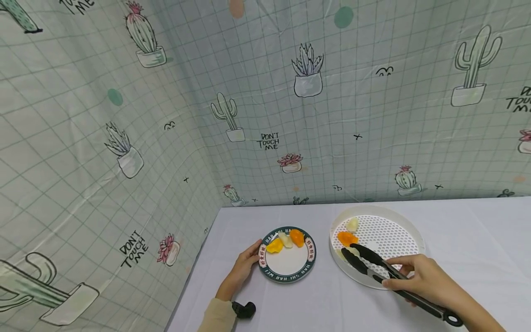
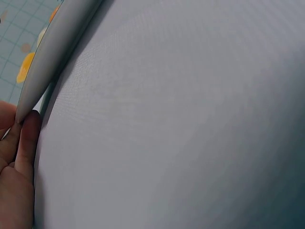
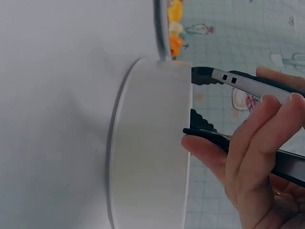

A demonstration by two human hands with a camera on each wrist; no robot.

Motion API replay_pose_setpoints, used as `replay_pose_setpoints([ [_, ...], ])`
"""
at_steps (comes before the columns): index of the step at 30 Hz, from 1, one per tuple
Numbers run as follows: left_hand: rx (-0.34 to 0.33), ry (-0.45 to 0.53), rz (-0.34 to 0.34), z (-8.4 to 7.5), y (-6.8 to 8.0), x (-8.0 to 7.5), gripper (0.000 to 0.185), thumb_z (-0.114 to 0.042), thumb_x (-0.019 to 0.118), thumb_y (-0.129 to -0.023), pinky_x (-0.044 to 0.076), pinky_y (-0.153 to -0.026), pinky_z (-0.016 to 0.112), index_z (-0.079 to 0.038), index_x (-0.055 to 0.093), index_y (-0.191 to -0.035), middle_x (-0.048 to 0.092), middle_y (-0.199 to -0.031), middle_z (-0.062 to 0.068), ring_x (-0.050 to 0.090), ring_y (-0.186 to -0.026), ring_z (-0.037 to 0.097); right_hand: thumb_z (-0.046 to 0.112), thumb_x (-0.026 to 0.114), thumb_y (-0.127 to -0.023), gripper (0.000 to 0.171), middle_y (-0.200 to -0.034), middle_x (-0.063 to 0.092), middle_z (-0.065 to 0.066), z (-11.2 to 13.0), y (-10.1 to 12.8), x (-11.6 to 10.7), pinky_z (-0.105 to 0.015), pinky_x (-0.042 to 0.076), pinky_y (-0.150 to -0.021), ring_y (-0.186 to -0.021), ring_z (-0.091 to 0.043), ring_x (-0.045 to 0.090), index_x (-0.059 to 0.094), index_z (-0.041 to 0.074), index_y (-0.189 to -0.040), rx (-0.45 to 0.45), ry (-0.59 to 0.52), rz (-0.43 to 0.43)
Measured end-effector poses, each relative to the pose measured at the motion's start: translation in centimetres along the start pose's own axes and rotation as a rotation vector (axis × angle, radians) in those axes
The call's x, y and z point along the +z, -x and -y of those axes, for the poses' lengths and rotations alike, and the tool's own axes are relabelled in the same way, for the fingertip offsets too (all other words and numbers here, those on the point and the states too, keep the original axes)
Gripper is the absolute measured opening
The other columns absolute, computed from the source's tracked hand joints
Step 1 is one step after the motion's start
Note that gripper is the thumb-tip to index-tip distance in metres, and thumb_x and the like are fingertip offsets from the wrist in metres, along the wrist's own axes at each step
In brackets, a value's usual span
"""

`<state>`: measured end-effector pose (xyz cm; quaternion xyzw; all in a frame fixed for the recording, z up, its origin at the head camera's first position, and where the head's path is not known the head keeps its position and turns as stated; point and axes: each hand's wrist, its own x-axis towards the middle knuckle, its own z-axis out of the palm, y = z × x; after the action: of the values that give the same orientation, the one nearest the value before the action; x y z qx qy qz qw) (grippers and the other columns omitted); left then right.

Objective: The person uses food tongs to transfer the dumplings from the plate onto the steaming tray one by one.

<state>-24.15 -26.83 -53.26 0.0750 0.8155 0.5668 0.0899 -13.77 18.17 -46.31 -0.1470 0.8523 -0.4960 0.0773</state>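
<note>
Head view: the right hand (image 1: 427,279) holds black tongs (image 1: 398,279), their long axis running from lower right up-left, tips slightly parted inside the white tray (image 1: 415,235) beside an orange piece (image 1: 346,238). The left hand (image 1: 242,269) touches the plate (image 1: 286,267) rim on the worktop (image 1: 477,240)

Left wrist: fingers (image 2: 28,138) straight against the plate's edge (image 2: 52,57)

Right wrist: fingers (image 3: 257,138) curl round the tongs (image 3: 248,83), pointing into the tray (image 3: 152,143)

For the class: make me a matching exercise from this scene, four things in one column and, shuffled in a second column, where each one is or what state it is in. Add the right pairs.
Things
1. tongs
2. green-rimmed plate
3. white perforated tray
4. left hand

Places or states
A. holds an orange piece and pale pieces, right of the plate
B. held in the right hand, tips over the tray
C. touches the plate's rim
D. carries three pieces along its far edge

Pairs: 1-B, 2-D, 3-A, 4-C
</note>
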Motion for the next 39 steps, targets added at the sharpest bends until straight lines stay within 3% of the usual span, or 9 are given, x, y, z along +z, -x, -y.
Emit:
replay_pose_setpoints([
  [7,0.008,0.011,0.003,-0.4,0.1,0.0,0.052,0.0,0.04,-0.101,0.021,-0.118,0.051,0.003,0.033,-0.153,0.028,-0.159,0.021,0.023,-0.147,0.038,0.022,0.079,-0.084,0.058,-0.071,0.054,-0.005,0.1,-0.2,-0.6,-0.031,0.052,-0.043,-0.042,-0.013,0.059,0.061,-0.018,-0.121,0.004,0.055,0.002],
  [13,0.009,0.018,-0.001,-0.4,0.1,0.0,0.052,0.001,0.04,-0.101,0.022,-0.118,0.052,0.004,0.033,-0.152,0.029,-0.159,0.021,0.024,-0.147,0.039,0.03,0.082,-0.079,0.056,-0.078,0.06,-0.001,0.2,-0.3,-0.7,-0.025,0.044,-0.052,-0.067,-0.014,0.052,0.069,-0.007,-0.118,0.04,0.243,-0.078],
  [16,0.006,0.019,-0.004,-0.3,0.1,0.0,0.052,0.001,0.04,-0.101,0.022,-0.117,0.052,0.004,0.033,-0.152,0.029,-0.158,0.021,0.024,-0.147,0.038,0.033,0.083,-0.078,0.058,-0.078,0.062,0.0,0.4,-0.3,-0.7,-0.025,0.042,-0.054,-0.071,-0.015,0.051,0.069,-0.006,-0.119,0.055,0.276,-0.123],
  [21,-0.001,0.018,-0.011,-0.2,0.1,0.0,0.052,0.001,0.04,-0.101,0.023,-0.117,0.052,0.004,0.033,-0.152,0.029,-0.158,0.021,0.025,-0.146,0.039,0.033,0.084,-0.078,0.063,-0.083,0.066,-0.002,1.2,-0.5,-0.2,-0.025,0.048,-0.054,-0.069,-0.011,0.062,0.066,-0.004,-0.125,0.049,0.201,-0.182],
  [28,0.005,0.018,-0.008,-0.3,0.2,-0.1,0.052,0.001,0.041,-0.101,0.023,-0.117,0.053,0.005,0.033,-0.152,0.029,-0.158,0.022,0.025,-0.146,0.04,0.03,0.083,-0.079,0.065,-0.086,0.065,-0.006,2.5,-1.5,1.3,-0.026,0.052,-0.053,-0.066,-0.012,0.065,0.063,-0.005,-0.129,0.031,0.063,-0.168],
  [34,0.006,0.023,-0.007,-0.3,0.2,-0.1,0.052,0.001,0.041,-0.1,0.023,-0.117,0.054,0.005,0.033,-0.152,0.03,-0.158,0.023,0.025,-0.146,0.041,0.032,0.085,-0.075,0.066,-0.084,0.066,-0.004,3.7,-3.1,3.4,-0.026,0.051,-0.054,-0.073,-0.015,0.064,0.065,-0.006,-0.126,0.028,0.088,-0.181],
  [39,0.017,0.021,-0.001,-0.4,0.3,-0.1,0.052,0.0,0.041,-0.101,0.022,-0.117,0.054,0.006,0.032,-0.152,0.029,-0.158,0.023,0.024,-0.146,0.04,0.033,0.088,-0.072,0.067,-0.08,0.067,-0.002,4.5,-4.3,5.6,-0.026,0.047,-0.05,-0.069,-0.016,0.056,0.067,-0.007,-0.121,0.021,0.122,-0.206],
])
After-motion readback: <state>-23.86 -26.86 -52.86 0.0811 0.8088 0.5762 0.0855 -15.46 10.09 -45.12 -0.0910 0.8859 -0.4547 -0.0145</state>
